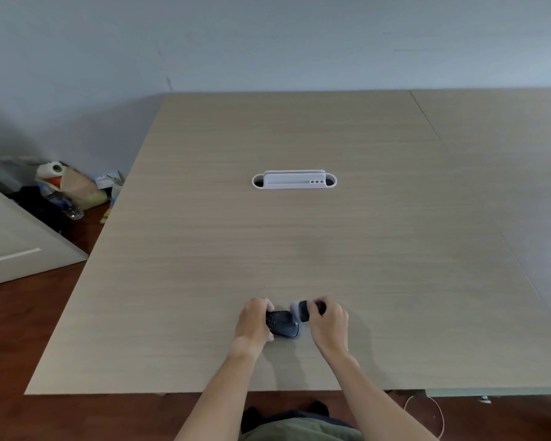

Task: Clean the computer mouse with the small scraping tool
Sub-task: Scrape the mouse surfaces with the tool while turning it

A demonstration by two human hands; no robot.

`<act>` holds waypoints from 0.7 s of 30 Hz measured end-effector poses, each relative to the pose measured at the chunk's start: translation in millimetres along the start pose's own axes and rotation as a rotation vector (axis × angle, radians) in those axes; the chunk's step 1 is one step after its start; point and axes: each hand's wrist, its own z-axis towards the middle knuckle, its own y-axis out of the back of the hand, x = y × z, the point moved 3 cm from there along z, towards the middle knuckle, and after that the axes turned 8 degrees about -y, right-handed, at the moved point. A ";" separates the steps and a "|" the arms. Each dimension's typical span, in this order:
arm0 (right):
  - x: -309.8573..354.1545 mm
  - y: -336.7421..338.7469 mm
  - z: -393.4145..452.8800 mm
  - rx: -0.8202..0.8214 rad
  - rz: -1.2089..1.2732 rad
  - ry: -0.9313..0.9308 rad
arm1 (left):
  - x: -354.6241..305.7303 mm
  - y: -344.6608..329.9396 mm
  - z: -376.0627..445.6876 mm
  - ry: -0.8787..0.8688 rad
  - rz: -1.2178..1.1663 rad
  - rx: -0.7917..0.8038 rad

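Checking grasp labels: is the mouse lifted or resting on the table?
Resting, apparently: the mouse sits flat on the table, steadied by the left hand; the right hand holds the tool against it.

Wooden table [299, 249], grey wall [268, 36], reddish-brown floor [10, 338]

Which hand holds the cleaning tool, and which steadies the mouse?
The right hand grips the dark tool, its pale tip on the mouse. The left hand only clasps the mouse's left side.
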 end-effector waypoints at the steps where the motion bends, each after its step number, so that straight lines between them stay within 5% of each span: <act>1: 2.2 -1.1 -0.1 0.045 0.018 0.022 | 0.2 0.4 0.3 -0.003 0.008 0.001; 3: 4.8 -5.2 -2.7 0.153 0.003 0.043 | 0.2 1.6 0.6 -0.002 0.014 0.006; 8: -0.9 -3.8 -2.5 0.010 -0.035 -0.006 | 0.7 2.8 0.9 -0.017 0.023 0.030; 12: 3.9 -7.1 -5.8 0.133 -0.031 0.031 | 3.0 3.0 4.0 -0.044 0.037 0.032; 16: 0.0 -4.5 -5.2 -0.017 -0.062 -0.017 | 2.2 2.5 3.9 -0.048 0.048 0.030; 21: 3.2 -11.8 -9.8 0.200 -0.053 0.057 | 3.1 1.5 3.9 -0.064 0.061 0.023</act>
